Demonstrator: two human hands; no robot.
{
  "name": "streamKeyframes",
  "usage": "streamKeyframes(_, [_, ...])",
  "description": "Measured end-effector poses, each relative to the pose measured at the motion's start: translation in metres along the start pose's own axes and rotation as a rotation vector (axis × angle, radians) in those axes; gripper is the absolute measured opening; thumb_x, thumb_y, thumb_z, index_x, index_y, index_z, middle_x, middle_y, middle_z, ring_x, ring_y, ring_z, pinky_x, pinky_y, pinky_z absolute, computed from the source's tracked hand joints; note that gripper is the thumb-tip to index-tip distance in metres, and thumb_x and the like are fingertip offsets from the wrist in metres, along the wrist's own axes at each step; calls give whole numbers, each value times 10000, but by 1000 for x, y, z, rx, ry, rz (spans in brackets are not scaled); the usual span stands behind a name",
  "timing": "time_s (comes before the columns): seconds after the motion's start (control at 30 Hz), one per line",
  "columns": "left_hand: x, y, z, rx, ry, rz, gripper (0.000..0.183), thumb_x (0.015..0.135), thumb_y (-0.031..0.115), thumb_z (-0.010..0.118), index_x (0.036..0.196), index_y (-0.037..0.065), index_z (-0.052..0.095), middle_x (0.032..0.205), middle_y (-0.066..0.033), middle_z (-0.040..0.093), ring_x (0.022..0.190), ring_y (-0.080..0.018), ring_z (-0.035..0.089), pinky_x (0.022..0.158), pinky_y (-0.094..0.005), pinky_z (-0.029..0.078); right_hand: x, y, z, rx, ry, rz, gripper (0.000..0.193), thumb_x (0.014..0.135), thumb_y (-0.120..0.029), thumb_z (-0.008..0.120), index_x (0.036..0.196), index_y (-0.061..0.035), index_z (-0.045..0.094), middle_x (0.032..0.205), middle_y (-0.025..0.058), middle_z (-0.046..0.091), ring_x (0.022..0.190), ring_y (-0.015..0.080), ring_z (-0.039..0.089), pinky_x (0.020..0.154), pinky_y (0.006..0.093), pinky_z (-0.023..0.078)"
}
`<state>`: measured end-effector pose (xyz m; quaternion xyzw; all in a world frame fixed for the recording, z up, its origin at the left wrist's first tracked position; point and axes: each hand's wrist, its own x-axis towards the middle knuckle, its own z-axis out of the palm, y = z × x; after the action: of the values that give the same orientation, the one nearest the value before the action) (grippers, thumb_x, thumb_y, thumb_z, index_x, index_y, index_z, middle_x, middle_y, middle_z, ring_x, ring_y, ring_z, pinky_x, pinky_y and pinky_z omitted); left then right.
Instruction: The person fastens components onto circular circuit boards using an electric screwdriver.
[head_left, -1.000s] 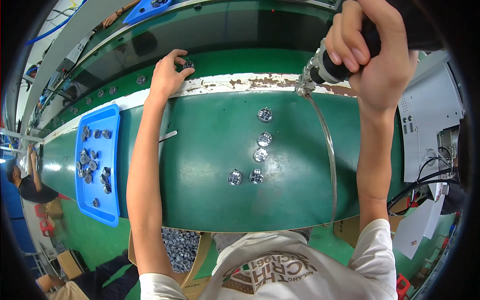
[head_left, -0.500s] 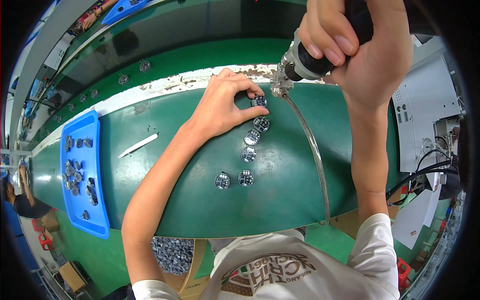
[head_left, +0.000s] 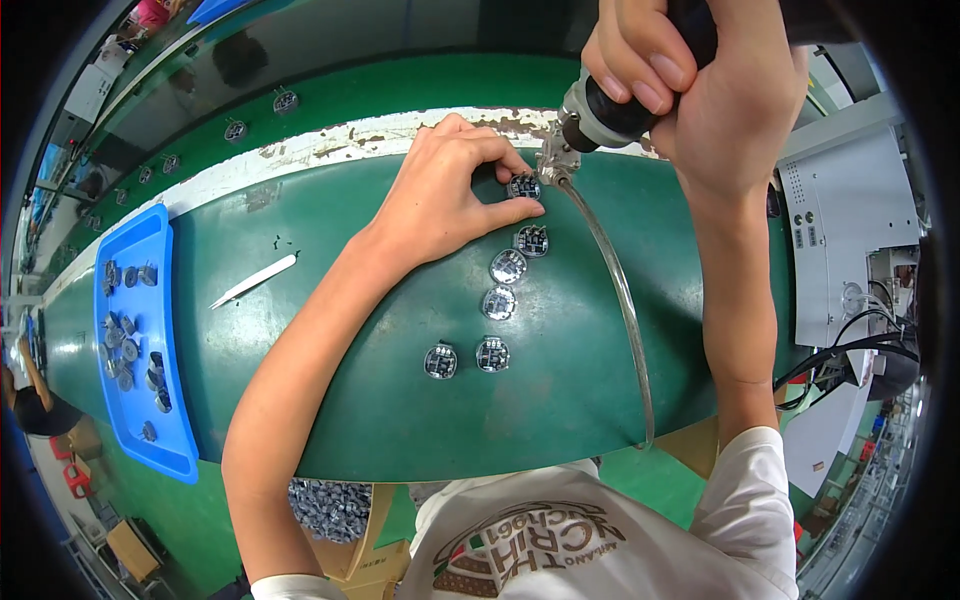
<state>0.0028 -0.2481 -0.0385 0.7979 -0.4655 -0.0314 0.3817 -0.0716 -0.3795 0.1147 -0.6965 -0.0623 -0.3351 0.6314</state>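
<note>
My left hand (head_left: 435, 190) pinches a small round circuit-board part (head_left: 523, 186) between thumb and fingers, low over the green workbench. Wrapped round a black powered screwdriver (head_left: 612, 118) is my right hand (head_left: 735, 120). The screwdriver's metal nozzle (head_left: 556, 160) is right beside the pinched part; whether they touch I cannot tell. From the nozzle a clear tube (head_left: 622, 290) curves down over the bench. Nearer to me sit several similar round parts: one (head_left: 533, 241) just below my left thumb, others (head_left: 508, 265) in a bent row, and one (head_left: 440, 360) off to the left.
White tweezers (head_left: 255, 280) lie left of my forearm, near some dark specks. A blue tray (head_left: 186, 430) with several round parts stands at the left. Beyond the bench's chipped white edge, more parts ride on a green belt (head_left: 370, 85). A grey machine with cables (head_left: 845, 230) stands right.
The view has shifted a little. The screwdriver nozzle and the part in my left hand are slightly closer together. Both hands keep their grips.
</note>
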Motion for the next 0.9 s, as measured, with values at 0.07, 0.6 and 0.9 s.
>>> streamKeyframes(0.07, [0,1,1,-19,10,-8,313,755,231,884,947,65,701,906,-14,647,990,-222,558,968,-375,435,1,3,-2,19,-15,-14,262,987,-194,580,798,-13,584,432,-22,407,312,84,343,336,260,322])
streamKeyframes(0.6, [0,-2,1,-9,24,25,311,751,235,887,933,61,705,885,-27,655,965,-224,564,951,-373,440,0,6,-1,28,-23,-10,255,993,-214,587,825,-23,573,450,-13,421,324,89,357,348,258,332])
streamKeyframes(0.9, [1,0,2,2,59,20,318,726,252,882,936,47,761,886,-45,714,942,-239,594,902,-378,471,8,15,2,107,-32,76,277,990,-210,623,778,-38,575,479,-13,446,346,84,383,366,257,339])
